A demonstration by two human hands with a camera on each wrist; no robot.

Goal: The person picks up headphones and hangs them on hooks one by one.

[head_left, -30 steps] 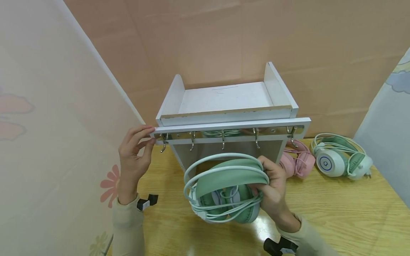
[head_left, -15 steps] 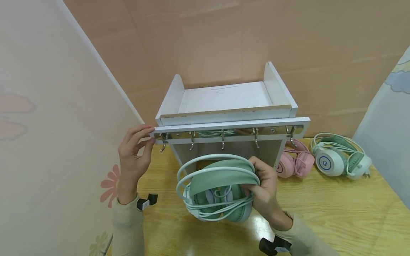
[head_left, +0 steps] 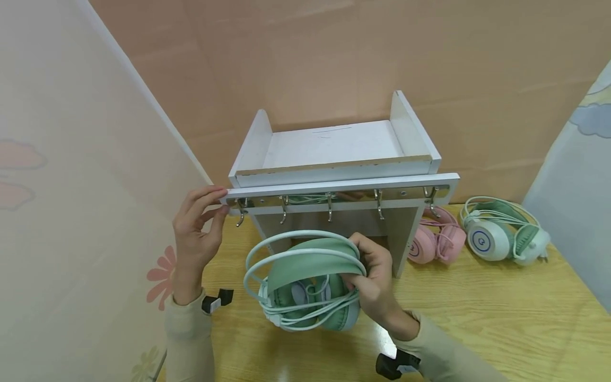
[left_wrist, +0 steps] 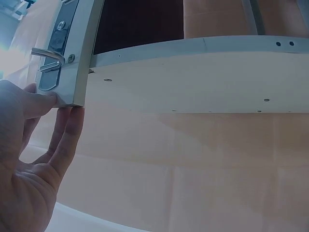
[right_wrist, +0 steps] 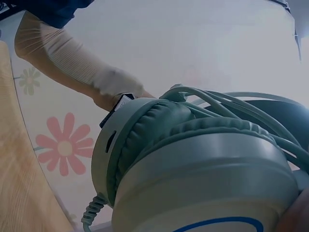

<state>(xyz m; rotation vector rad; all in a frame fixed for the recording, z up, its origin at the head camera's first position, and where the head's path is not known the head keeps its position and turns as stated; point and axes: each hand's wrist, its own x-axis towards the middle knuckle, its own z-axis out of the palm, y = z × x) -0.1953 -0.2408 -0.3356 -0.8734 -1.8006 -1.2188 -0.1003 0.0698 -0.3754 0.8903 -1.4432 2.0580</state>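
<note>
Green over-ear headphones [head_left: 312, 262] with a bundled cable hang in the air below a white hook rail [head_left: 343, 185]. My right hand [head_left: 374, 276] grips their right side by the headband; the right wrist view shows the ear cups [right_wrist: 207, 169] close up, with only a bit of that hand at the edge. My left hand [head_left: 198, 233] pinches the rail's left end between thumb and fingers. In the left wrist view, the left hand [left_wrist: 36, 159] holds the rail's end just under a metal hook [left_wrist: 48, 58]. Several metal hooks line the rail, with nothing hanging on them.
The rail fronts a white shelf unit [head_left: 334, 146] on a wooden table [head_left: 477, 318]. Pink headphones [head_left: 436, 239] and another white-and-green pair [head_left: 506, 233] lie to its right. A flowered wall [head_left: 95, 212] stands close on the left.
My right hand has carried the green headphones leftward, below the rail. The left hand keeps its hold on the rail's end.
</note>
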